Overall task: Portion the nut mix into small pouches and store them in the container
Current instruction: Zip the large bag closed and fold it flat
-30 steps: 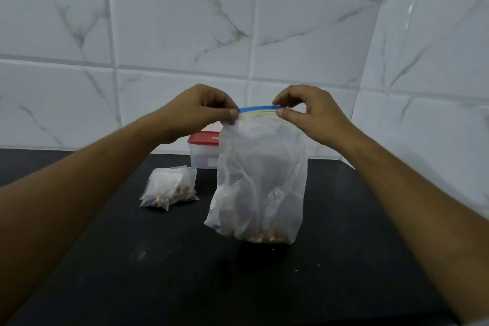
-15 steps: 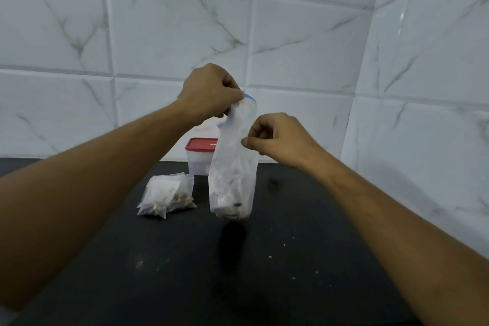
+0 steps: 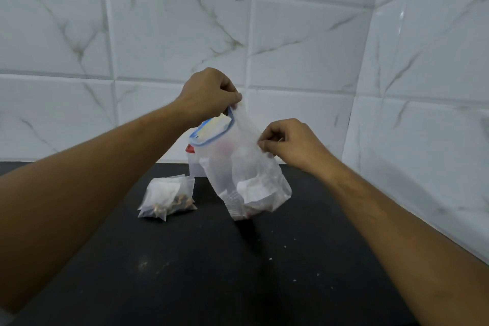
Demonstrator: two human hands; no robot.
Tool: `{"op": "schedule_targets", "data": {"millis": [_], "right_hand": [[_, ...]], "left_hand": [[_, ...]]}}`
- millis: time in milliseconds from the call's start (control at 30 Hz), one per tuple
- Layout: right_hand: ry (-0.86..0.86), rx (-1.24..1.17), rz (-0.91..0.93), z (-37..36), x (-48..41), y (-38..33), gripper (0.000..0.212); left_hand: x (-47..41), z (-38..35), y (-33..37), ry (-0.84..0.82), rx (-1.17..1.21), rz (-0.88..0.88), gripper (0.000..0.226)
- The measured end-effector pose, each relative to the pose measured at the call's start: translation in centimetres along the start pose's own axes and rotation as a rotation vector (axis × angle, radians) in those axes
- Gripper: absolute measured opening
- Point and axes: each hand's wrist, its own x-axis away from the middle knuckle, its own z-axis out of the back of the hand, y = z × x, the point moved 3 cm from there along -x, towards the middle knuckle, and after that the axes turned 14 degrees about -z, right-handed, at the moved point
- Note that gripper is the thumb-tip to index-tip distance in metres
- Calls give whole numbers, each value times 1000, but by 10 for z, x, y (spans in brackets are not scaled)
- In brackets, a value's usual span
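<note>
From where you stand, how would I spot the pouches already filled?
On the black countertop below the marble-tiled wall, look left of the big zip bag that the left hand and right hand hold up. The small pouches lie there untouched, far smaller than that bag, brown nuts inside.

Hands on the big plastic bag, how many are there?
2. The left hand pinches the top of the big bag, up high. The right hand pinches its side, lower down and to the right. No other hand shows.
</note>
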Motion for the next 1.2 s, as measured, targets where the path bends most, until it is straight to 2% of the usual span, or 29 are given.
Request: {"op": "schedule_targets", "data": {"millis": [200,267,367,467,667,800,900,967,1200], "right_hand": [[12,-15,-65,-2,-1,13,12],[-17,-80,-104,-3,0,19,12],[-47,-199,-148,-1,-1,30,12],[-48,-225,-176,1,-2,42,12],[-27,-167,-183,7,-2,54,11],[-6,-153,-171,5,-3,53,12],[-2,-125,-151,4,-1,49,12],[-6,-109,-140,4,0,49,10],[-5,-80,-111,9,4,50,6]], "left_hand": [[9,-25,11,7,75,-89,17],[16,-33,14,-90,64,-128,33],[20,-38,12,-231,-92,-191,60],[20,-33,7,-217,-178,-220,50],[15,-19,14,-192,-40,-245,12],[16,-25,14,-185,-56,-290,10],[17,-31,14,-151,-146,-364,21],[18,-30,16,-141,-154,-391,18],[11,-30,15,-138,-105,-299,33]]}}
